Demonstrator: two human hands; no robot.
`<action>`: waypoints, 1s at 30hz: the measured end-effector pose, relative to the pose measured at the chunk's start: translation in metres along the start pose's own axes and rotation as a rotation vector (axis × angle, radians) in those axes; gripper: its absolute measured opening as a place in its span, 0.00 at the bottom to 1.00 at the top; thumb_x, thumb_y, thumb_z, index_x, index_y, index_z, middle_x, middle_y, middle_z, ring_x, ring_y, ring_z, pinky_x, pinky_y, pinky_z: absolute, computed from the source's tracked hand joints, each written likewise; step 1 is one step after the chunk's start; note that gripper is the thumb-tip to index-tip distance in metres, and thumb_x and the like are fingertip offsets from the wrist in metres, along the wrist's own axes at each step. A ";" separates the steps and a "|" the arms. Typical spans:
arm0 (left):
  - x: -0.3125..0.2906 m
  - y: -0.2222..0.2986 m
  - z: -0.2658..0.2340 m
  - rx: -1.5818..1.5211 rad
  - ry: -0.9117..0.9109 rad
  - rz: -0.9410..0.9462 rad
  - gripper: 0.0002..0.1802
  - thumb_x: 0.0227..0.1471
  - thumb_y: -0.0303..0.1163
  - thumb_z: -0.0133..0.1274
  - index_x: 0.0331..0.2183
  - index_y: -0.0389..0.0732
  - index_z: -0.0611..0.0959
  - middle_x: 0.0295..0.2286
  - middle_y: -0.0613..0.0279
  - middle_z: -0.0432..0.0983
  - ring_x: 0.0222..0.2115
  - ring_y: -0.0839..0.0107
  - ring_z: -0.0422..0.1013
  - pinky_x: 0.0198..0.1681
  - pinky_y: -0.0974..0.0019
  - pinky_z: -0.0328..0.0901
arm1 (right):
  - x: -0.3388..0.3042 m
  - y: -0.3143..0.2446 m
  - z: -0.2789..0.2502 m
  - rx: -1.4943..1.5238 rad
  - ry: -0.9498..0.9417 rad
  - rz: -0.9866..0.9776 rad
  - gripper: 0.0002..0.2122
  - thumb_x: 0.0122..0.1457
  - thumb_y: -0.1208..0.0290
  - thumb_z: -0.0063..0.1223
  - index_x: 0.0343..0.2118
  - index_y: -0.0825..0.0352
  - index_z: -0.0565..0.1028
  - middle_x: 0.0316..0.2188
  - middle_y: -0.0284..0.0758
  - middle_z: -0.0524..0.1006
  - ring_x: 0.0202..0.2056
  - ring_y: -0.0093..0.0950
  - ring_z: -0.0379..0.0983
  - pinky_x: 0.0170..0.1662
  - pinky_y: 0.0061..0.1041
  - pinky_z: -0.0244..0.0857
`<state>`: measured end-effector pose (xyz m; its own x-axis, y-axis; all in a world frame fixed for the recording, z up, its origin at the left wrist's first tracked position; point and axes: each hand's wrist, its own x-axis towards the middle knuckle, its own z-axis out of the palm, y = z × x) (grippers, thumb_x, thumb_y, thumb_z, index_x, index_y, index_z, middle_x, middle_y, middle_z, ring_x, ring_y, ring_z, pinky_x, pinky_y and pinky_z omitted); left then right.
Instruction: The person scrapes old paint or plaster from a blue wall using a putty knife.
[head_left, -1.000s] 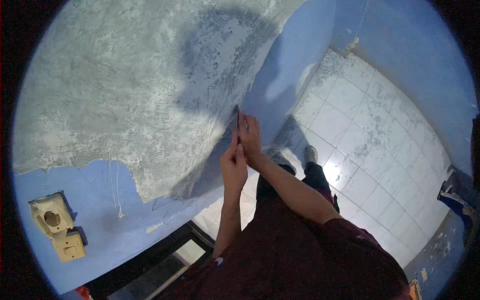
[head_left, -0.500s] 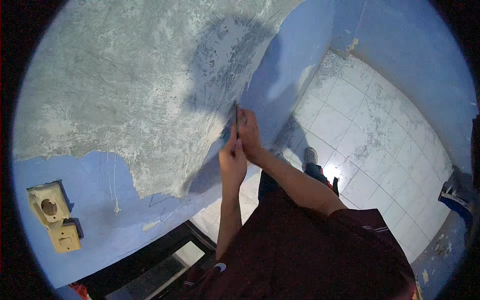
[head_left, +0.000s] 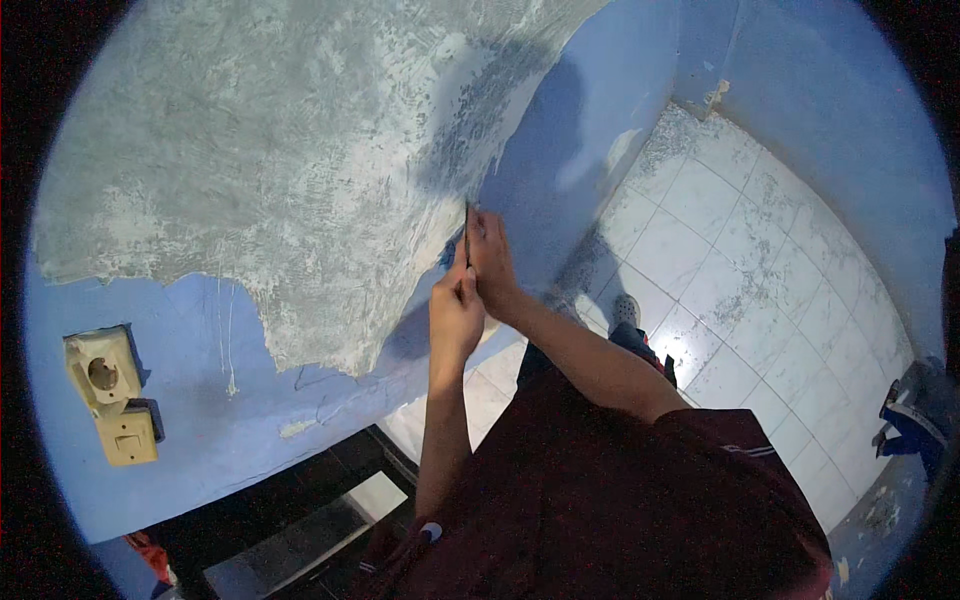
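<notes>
Both hands are up against the wall, close together. My right hand (head_left: 492, 262) is closed around a thin, flat scraper (head_left: 467, 222), seen nearly edge-on, its upper end meeting the wall. Just below and to the left, my left hand (head_left: 457, 315) is closed on the same tool, thumb pointing up. Most of the grip is hidden by my fingers. A small dark-blue patch (head_left: 449, 250) shows beside the left fingers; what it is, I cannot tell. Around the blade, grey-white bare plaster (head_left: 300, 180) borders blue paint (head_left: 540, 170) along a ragged line.
A loose yellowed socket (head_left: 102, 372) and a switch (head_left: 128, 440) are on the wall at left. Below them stands a dark piece of furniture with a glassy panel (head_left: 300, 540). White floor tiles (head_left: 720, 250) carry grey flakes. Blue cloth or footwear (head_left: 915, 420) lies at far right.
The view has shifted slightly, so the socket and furniture appear higher. My hands stay together on the scraper, with its tip slightly further left in the picture.
</notes>
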<state>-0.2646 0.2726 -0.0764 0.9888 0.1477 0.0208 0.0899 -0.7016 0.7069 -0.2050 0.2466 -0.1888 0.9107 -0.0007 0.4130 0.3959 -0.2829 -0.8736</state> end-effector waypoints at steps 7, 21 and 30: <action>-0.003 -0.006 0.007 0.039 0.017 0.030 0.22 0.58 0.27 0.38 0.54 0.37 0.68 0.41 0.36 0.72 0.45 0.48 0.70 0.46 0.59 0.64 | 0.003 0.008 -0.003 -0.040 -0.049 0.030 0.26 0.53 0.72 0.42 0.54 0.80 0.56 0.42 0.51 0.63 0.43 0.46 0.61 0.48 0.40 0.58; 0.010 -0.003 -0.003 0.128 -0.129 -0.087 0.23 0.56 0.24 0.38 0.54 0.34 0.67 0.35 0.42 0.77 0.37 0.58 0.75 0.40 0.60 0.66 | 0.014 -0.005 -0.015 0.015 0.017 0.075 0.22 0.54 0.74 0.41 0.53 0.76 0.58 0.41 0.51 0.63 0.44 0.47 0.61 0.49 0.39 0.58; -0.016 -0.017 0.023 -0.191 0.080 -0.123 0.23 0.58 0.29 0.41 0.55 0.37 0.68 0.24 0.69 0.71 0.20 0.80 0.60 0.24 0.74 0.58 | 0.004 0.009 0.002 -0.033 0.060 0.070 0.19 0.51 0.75 0.49 0.45 0.76 0.63 0.38 0.49 0.66 0.41 0.45 0.64 0.46 0.40 0.60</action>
<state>-0.2793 0.2665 -0.1052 0.9585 0.2842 -0.0231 0.1775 -0.5313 0.8284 -0.1975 0.2458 -0.1953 0.9269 -0.0790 0.3668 0.3265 -0.3117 -0.8923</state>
